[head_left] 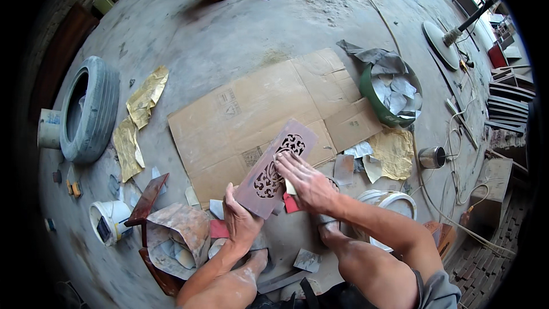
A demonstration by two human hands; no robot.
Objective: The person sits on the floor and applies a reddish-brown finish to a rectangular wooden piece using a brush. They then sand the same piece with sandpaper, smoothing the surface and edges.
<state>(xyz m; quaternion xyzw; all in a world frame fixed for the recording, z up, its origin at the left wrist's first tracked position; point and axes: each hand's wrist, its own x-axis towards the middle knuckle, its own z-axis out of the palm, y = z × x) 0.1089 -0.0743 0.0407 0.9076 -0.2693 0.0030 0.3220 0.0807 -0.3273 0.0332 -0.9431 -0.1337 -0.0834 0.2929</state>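
Observation:
A carved wooden panel point(249, 195), dusty pinkish-brown with an openwork scroll pattern, is held tilted over the cardboard. My left hand point(241, 221) grips its near lower end, thumb along the side edge. Across the openwork lies my right hand point(306, 185), fingers together and pressed down. A folded pale-yellow piece of sandpaper point(290, 187) sticks out from under that palm; the rest of it is hidden. Small red sheets point(291, 202) lie below the panel, between my legs.
Flattened cardboard point(220, 131) covers the floor ahead. To its right stands a green tub point(369, 92) of grey scraps; crumpled yellow paper point(147, 97) and a tire point(108, 111) lie left. White buckets point(119, 213) flank me. Cables point(423, 194) run along the right.

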